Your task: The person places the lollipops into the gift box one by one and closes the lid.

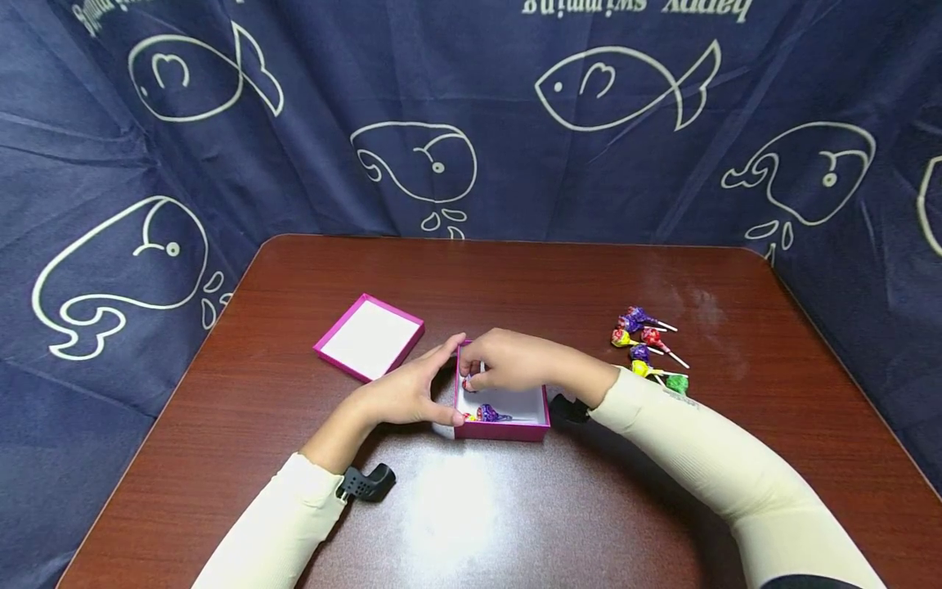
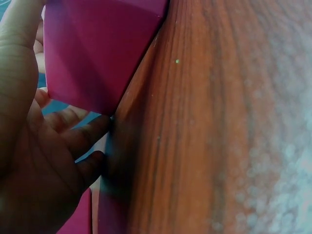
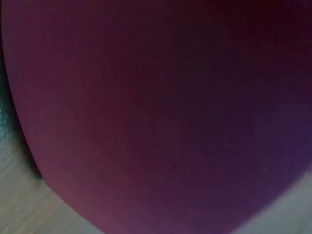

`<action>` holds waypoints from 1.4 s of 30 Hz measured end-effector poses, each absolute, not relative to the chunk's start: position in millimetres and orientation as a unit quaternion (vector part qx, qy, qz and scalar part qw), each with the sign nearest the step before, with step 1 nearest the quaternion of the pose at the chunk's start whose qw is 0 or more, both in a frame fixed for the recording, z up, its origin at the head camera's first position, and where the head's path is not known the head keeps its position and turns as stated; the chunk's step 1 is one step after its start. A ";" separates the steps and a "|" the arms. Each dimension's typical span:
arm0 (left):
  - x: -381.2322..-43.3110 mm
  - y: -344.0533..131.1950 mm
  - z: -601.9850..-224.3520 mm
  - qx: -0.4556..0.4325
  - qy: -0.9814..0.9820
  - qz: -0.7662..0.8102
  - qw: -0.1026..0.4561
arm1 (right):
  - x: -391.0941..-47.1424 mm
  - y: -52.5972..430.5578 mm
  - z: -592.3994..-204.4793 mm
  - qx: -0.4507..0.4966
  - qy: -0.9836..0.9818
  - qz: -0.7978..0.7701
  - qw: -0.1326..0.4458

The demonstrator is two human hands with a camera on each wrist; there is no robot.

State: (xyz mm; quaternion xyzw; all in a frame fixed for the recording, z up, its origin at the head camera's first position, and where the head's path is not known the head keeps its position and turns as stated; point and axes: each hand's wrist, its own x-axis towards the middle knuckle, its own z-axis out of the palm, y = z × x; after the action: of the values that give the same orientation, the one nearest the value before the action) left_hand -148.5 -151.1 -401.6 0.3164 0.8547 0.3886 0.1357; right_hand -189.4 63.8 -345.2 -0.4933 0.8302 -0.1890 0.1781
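Observation:
A pink open box (image 1: 502,430) with a white inside stands mid-table. My left hand (image 1: 405,393) is spread along its left side, thumb at the near corner and index finger at the far one. In the left wrist view, that hand's fingers (image 2: 87,136) lie close to the box's pink wall (image 2: 100,53). My right hand (image 1: 511,360) reaches into the box with curled fingers, pinching a lollipop (image 1: 467,384) that they mostly hide. A purple-wrapped lollipop (image 1: 489,413) and a yellow-red one (image 1: 469,417) lie along the near wall inside. Blurred pink box wall (image 3: 122,122) fills the right wrist view.
The white-lined pink lid (image 1: 371,339) lies left of the box, behind my left hand. Several lollipops in purple, red, yellow and green wrappers (image 1: 640,353) lie in a loose group at the right, beyond my right forearm. A blue curtain (image 1: 486,98) hangs behind the wooden table (image 1: 515,278).

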 end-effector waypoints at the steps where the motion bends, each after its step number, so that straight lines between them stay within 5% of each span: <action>1: -148.6 -151.0 -401.5 0.318 0.855 0.387 0.133 | -189.2 62.9 -346.1 -0.489 0.832 -0.187 0.185; 17: -147.9 -150.2 -400.3 0.312 0.860 0.382 0.133 | -184.8 57.2 -359.5 -0.437 0.844 -0.182 0.252; 42: -149.1 -150.0 -401.8 0.317 0.856 0.386 0.132 | -185.4 60.9 -363.5 -0.450 0.842 -0.195 0.226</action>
State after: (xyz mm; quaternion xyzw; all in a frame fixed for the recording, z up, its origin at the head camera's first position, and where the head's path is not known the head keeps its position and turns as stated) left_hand -149.1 -150.0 -401.8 0.3168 0.8562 0.3863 0.1318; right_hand -185.4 60.9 -363.5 -0.4497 0.8420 -0.1946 0.2257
